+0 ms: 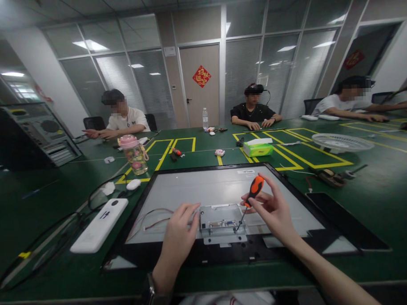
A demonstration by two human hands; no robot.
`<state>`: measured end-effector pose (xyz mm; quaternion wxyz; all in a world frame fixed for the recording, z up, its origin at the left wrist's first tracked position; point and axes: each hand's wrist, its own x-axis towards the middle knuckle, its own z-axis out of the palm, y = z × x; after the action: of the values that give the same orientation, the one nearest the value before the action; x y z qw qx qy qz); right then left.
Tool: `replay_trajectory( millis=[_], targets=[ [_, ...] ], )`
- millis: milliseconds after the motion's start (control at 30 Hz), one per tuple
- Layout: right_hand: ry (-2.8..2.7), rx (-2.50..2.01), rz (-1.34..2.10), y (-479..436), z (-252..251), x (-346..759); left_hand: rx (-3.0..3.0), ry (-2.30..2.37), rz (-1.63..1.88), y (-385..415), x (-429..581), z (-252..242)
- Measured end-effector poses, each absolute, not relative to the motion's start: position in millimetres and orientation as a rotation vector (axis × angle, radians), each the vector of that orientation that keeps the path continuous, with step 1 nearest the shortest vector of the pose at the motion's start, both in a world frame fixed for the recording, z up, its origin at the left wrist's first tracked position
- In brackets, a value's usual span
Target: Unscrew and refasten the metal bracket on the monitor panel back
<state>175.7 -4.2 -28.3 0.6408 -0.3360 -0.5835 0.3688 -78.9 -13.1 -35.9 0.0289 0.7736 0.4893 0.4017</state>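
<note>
A flat display panel [191, 184] with a black frame lies face down on the green table. Near its front edge sits a metal box [219, 214] with ports and a bracket. My left hand [181, 231] is closed at the box's left edge, thumb and fingertips against it. An orange and black screwdriver [256, 188] stands tilted in my right hand [272, 210], gripped by the handle. Its tip reaches down to the box's right front, by the ports. Thin wires [155, 216] run from behind my left hand across the panel.
Left of the panel lie a white power bank [101, 225] and black cables [42, 236]. Behind it stand a pink-lidded bottle [134, 156] and a green tissue pack [257, 148]. A black phone-like slab [346, 218] and calipers [338, 175] lie right. Several people sit across the table.
</note>
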Motion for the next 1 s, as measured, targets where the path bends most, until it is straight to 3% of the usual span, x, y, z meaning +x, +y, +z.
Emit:
replay_trajectory(
  millis=[467,833,1000],
  targets=[
    [-1.394,-0.782,0.79,-6,-32,172,2.402,1.504,1.197,-13,-79,-37],
    [-1.728,-0.675,0.206,-4,-37,171,2.405,1.495,1.182,-12,-77,-40],
    [-1.793,-0.664,0.118,-2,-43,173,2.39,1.493,1.143,-13,-76,-39]
  ],
)
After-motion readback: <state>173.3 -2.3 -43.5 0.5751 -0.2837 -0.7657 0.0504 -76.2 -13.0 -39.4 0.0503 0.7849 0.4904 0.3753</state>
